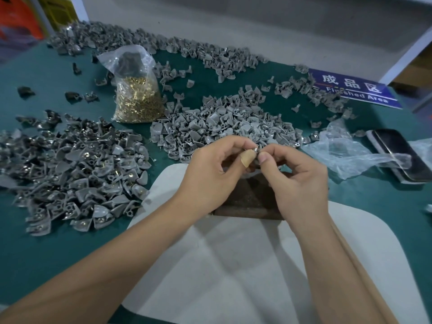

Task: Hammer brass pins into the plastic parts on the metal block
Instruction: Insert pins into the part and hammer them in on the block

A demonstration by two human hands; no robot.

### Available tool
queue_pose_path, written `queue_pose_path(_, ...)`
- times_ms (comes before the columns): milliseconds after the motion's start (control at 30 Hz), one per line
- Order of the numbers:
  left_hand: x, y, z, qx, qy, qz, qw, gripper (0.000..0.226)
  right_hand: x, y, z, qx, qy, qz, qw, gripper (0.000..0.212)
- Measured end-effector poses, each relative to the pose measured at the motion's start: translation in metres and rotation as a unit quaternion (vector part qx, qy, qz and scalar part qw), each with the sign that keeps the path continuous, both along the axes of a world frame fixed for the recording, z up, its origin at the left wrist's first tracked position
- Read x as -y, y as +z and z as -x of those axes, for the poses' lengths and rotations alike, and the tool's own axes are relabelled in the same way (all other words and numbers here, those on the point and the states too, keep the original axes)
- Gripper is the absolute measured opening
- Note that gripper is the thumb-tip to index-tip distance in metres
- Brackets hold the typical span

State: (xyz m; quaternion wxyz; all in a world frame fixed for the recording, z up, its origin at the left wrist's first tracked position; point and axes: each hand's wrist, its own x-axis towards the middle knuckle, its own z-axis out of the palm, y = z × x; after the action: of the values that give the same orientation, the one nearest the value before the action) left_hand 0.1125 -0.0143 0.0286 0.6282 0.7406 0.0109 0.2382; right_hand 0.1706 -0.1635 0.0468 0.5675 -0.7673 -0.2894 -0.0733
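Note:
My left hand (210,174) and my right hand (297,181) meet above the dark metal block (247,199), which lies on a white sheet (233,265). Together their fingertips pinch one small grey plastic part (256,150); a shiny bit shows at its top. The left thumb wears a tan bandage. A clear bag of brass pins (136,99) stands upright at the back left. Behind the hands lies a heap of grey plastic parts (222,127). A second heap at the left (77,174) shows brass and metal bits in its parts. No hammer is in view.
More grey parts (163,45) are strewn along the back of the green table. A blue "Finished Area" sign (353,90) lies at the back right. Crumpled clear plastic (350,155) and a dark phone (402,155) sit at the right.

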Motion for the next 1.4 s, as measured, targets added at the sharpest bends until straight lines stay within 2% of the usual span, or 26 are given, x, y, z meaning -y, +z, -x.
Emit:
queue_pose_path(200, 0.004, -0.004, 0.001, 0.005, 0.012, 0.036, 0.999, 0.011, -0.001, 0.0, 0.003, 0.016, -0.008, 0.003, 1.0, 0.02)
queue_pose_path(300, 0.007, -0.003, 0.001, 0.007, 0.019, 0.091, 0.996, 0.011, -0.003, 0.005, 0.003, -0.027, 0.025, -0.03, 0.999, 0.019)
queue_pose_path(400, 0.01, -0.004, 0.001, 0.007, 0.016, 0.128, 0.992, 0.011, -0.004, 0.008, 0.002, -0.059, 0.046, -0.06, 0.995, 0.028)
queue_pose_path(533, 0.01, -0.004, 0.001, 0.01, 0.025, 0.085, 0.996, 0.009, -0.002, 0.006, 0.003, -0.047, 0.035, -0.042, 0.997, 0.027)
queue_pose_path(733, 0.002, -0.002, 0.001, 0.005, 0.004, 0.019, 1.0, 0.01, 0.003, 0.002, 0.0, 0.066, -0.011, 0.057, 0.996, 0.015)
queue_pose_path(1000, -0.003, 0.0, 0.002, 0.016, -0.03, -0.001, 0.999, 0.011, 0.004, 0.007, 0.004, -0.067, 0.04, -0.021, 0.997, 0.017)
queue_pose_path(1200, -0.004, 0.0, 0.002, 0.025, -0.024, -0.036, 0.999, 0.012, 0.006, 0.006, 0.003, -0.062, 0.04, -0.006, 0.997, 0.017)
queue_pose_path(1400, -0.009, -0.003, 0.0, 0.029, -0.016, -0.074, 0.997, 0.013, 0.005, 0.006, 0.003, 0.006, 0.025, 0.039, 0.999, 0.016)
